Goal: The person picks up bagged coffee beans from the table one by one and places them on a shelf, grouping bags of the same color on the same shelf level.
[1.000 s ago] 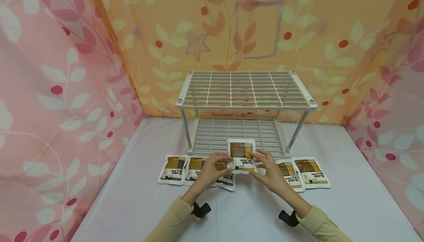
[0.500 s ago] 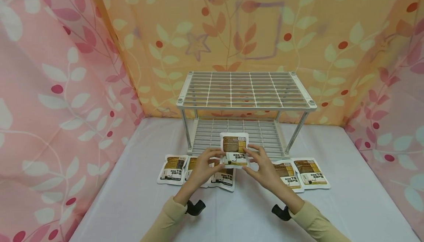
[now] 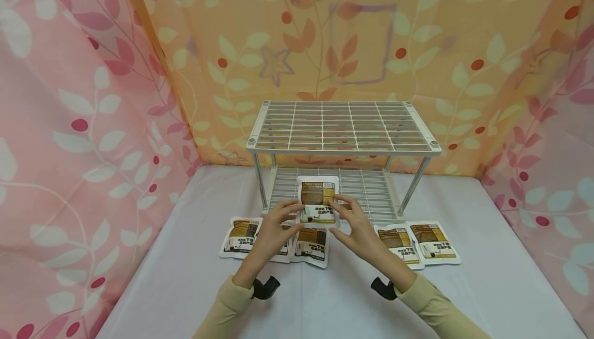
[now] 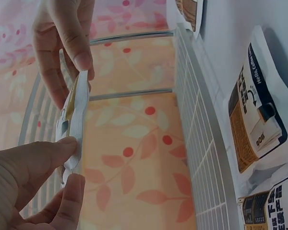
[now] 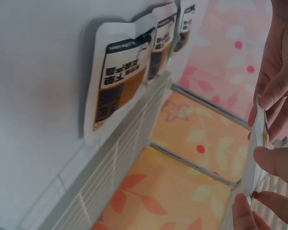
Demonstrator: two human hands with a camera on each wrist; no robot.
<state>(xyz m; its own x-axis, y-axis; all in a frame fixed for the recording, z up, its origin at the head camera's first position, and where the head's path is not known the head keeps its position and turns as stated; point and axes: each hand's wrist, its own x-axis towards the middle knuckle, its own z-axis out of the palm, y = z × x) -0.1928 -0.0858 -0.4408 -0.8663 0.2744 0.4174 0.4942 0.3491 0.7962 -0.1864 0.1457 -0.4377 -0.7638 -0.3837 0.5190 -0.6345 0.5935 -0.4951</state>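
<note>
Both hands hold up a white-edged packaged pouch [image 3: 318, 200] with a brown and yellow label, in front of the rack's lower shelf. My left hand [image 3: 276, 228] pinches its left edge. At the opposite edge, the right hand [image 3: 358, 227] pinches it between thumb and fingers. Seen edge-on, the pouch [image 4: 76, 120] looks thin and slightly bulging in the left wrist view. The right wrist view also has the pouch [image 5: 254, 153] edge-on, with fingertips from both hands on it.
A white two-tier wire rack [image 3: 343, 126] stands behind the hands. Similar pouches lie before it: at left an outer pouch [image 3: 240, 237], a partly hidden one and a third pouch [image 3: 310, 246]; at right a pouch [image 3: 400, 245] overlapping another [image 3: 434, 242]. Patterned cloth [image 3: 93, 138] encloses the table.
Both hands have moved left and slightly up toward the rack, carrying the pouch with them. The pouches on the table and the rack stay where they were.
</note>
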